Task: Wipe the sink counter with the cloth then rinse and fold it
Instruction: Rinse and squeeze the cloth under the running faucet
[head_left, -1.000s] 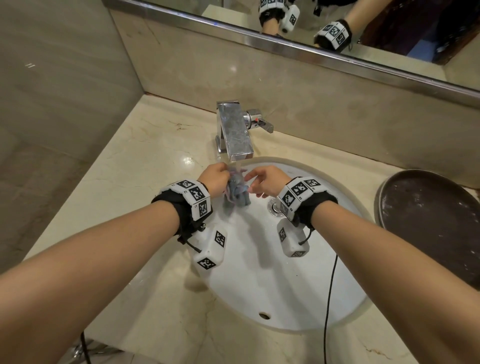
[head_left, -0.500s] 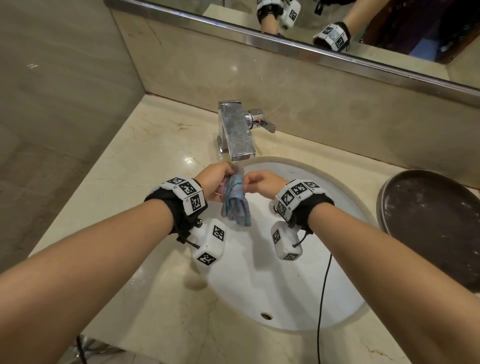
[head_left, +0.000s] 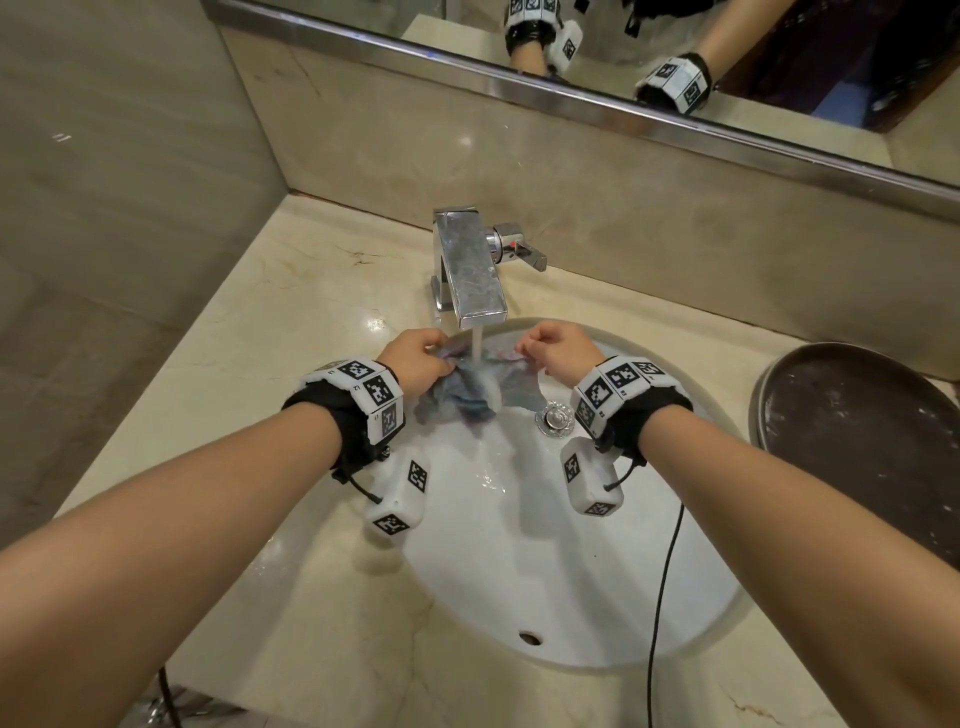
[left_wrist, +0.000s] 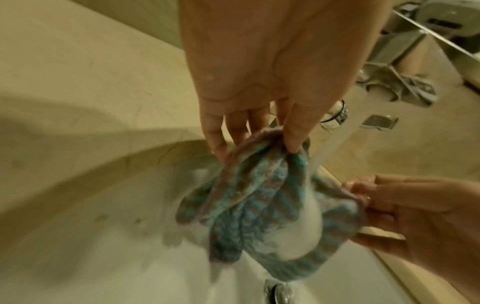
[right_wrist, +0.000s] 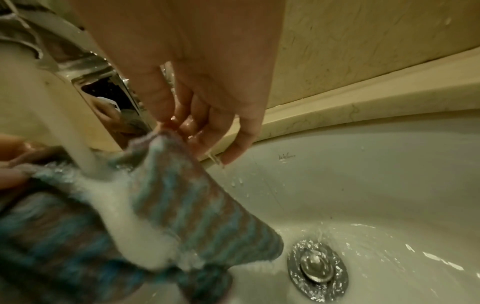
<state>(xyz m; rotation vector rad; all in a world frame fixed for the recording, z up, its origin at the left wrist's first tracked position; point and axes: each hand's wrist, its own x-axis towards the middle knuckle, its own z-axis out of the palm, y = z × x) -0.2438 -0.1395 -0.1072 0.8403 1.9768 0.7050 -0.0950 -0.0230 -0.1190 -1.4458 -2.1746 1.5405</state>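
A blue, grey and pink striped cloth (head_left: 470, 395) hangs spread under the running faucet (head_left: 470, 273), over the white sink basin (head_left: 571, 571). My left hand (head_left: 415, 358) pinches the cloth's left top edge (left_wrist: 262, 142) between thumb and fingers. My right hand (head_left: 558, 351) pinches its right top corner (right_wrist: 161, 135). Water (right_wrist: 78, 148) pours onto the middle of the cloth (right_wrist: 197, 207) and foams white there (left_wrist: 293, 226). The wet cloth sags between both hands above the drain (head_left: 555, 418).
The beige marble counter (head_left: 311, 291) surrounds the basin, with a wall on the left. A dark round tray (head_left: 872, 441) sits on the counter at the right. A mirror (head_left: 727, 52) runs along the back wall. A black cable (head_left: 660, 597) hangs from my right wrist.
The hands have moved apart and spread the bunched cloth open under the faucet. Water now hits its middle.
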